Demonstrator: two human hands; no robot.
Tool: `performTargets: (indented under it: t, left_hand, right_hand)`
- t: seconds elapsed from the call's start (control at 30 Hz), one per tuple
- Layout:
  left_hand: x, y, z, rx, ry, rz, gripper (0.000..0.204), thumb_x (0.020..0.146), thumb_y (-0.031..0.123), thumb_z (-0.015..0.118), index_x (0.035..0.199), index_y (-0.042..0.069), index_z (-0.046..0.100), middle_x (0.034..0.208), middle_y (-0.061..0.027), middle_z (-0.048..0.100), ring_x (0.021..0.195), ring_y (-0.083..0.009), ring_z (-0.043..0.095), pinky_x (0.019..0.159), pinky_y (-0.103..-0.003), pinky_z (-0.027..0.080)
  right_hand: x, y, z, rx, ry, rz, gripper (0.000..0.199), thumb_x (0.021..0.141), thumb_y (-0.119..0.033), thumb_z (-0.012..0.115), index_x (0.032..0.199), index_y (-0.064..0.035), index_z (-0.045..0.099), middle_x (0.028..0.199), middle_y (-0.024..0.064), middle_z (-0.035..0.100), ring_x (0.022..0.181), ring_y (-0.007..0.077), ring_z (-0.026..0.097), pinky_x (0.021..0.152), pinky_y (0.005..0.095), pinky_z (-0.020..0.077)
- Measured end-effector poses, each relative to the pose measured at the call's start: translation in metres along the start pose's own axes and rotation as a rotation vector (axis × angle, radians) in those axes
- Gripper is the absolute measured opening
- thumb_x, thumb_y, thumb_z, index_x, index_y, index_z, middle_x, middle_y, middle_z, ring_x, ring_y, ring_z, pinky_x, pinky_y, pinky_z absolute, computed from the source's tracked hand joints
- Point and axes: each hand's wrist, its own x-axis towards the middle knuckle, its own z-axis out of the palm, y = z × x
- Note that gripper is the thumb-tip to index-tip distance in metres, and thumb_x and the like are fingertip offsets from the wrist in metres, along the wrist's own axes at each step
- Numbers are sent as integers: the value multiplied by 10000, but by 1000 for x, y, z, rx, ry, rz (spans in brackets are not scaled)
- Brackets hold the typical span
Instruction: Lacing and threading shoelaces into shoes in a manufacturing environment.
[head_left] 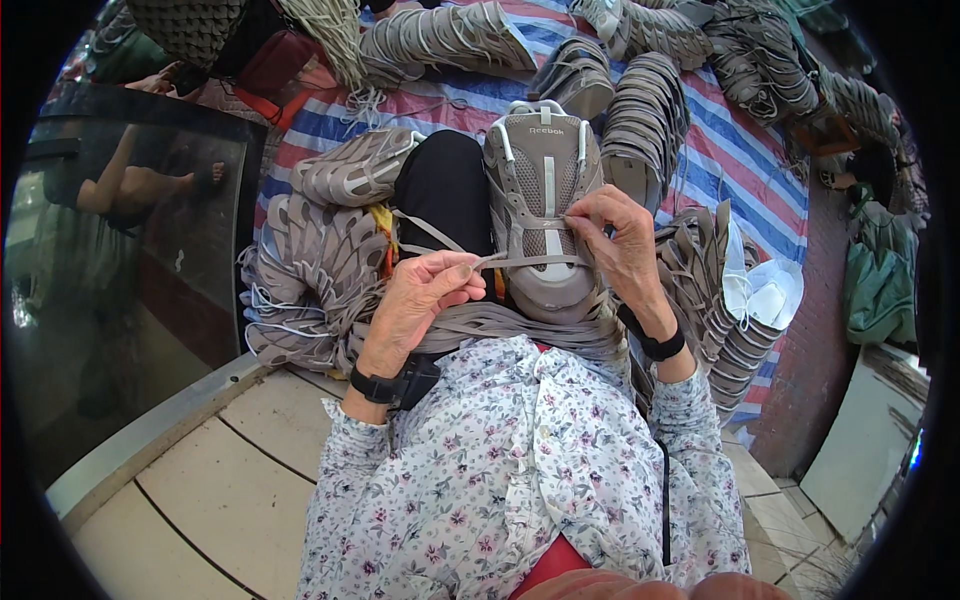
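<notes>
A grey-brown sneaker upper (pixel 522 185) with pale trim lies on my lap, its rounded toe toward me. A flat grey shoelace (pixel 550 261) crosses it low down, above the toe, and runs out to the left. My left hand (pixel 430 290) pinches that lace just left of the upper, and a loose length loops over the dark trouser leg. At the right row of eyelets, my right hand (pixel 618 235) is closed, thumb and forefinger together on the lace; the exact tip between them is hidden. A bundle of loose grey laces (pixel 490 325) lies across my lap below the toe.
Stacked uppers (pixel 305 265) sit at my left, with another stack (pixel 645 125) beyond my right hand. More stacks (pixel 445 42) lie on a striped tarp (pixel 745 155). A white face mask (pixel 765 290) rests on the right stack. A dark glass panel (pixel 130 260) stands at left.
</notes>
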Motion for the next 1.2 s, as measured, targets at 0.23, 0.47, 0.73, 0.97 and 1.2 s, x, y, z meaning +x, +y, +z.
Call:
performTargets:
  t: [0.23, 0.47, 0.73, 0.97, 1.2]
  left_hand:
    - [1, 4, -1, 33, -17, -53, 243, 947, 153, 666, 1090, -42, 688, 881, -76, 703, 760, -110, 680, 745, -213, 568]
    - [4, 0, 6, -49, -33, -6, 237, 961, 186, 652, 1014, -42, 689, 792, -34, 668, 658, -61, 636, 645, -169, 544]
    - [7, -3, 8, -75, 0, 31, 239, 984, 223, 631, 961, -6, 693, 638, 46, 577, 523, 0, 501, 484, -124, 389]
    - [9, -3, 6, -76, 6, 42, 238, 988, 231, 626, 944, 6, 690, 621, 53, 554, 497, 5, 459, 457, -129, 339]
    - [7, -2, 10, -100, -6, 26, 232, 987, 229, 626, 939, 9, 686, 624, 53, 551, 504, 7, 453, 456, -127, 323]
  right_hand:
    - [1, -11, 13, -205, 32, -56, 55, 805, 62, 676, 837, 26, 650, 767, 85, 570, 676, 198, 571, 614, 317, 447]
    - [-1, -18, 6, -209, 24, 43, 57, 796, 76, 661, 825, 42, 626, 752, 99, 564, 666, 218, 568, 604, 330, 445]
    - [-4, -23, 7, -291, 59, 50, 62, 784, 82, 668, 819, 48, 629, 732, 96, 564, 648, 210, 566, 593, 311, 446]
    - [-9, -10, 9, -184, 75, 183, 56, 789, 76, 680, 817, 43, 644, 723, 66, 563, 624, 138, 562, 587, 261, 450]
    - [-16, -7, 2, 0, 89, 264, 35, 839, 64, 670, 838, 34, 652, 768, 25, 588, 671, 82, 572, 621, 225, 470]
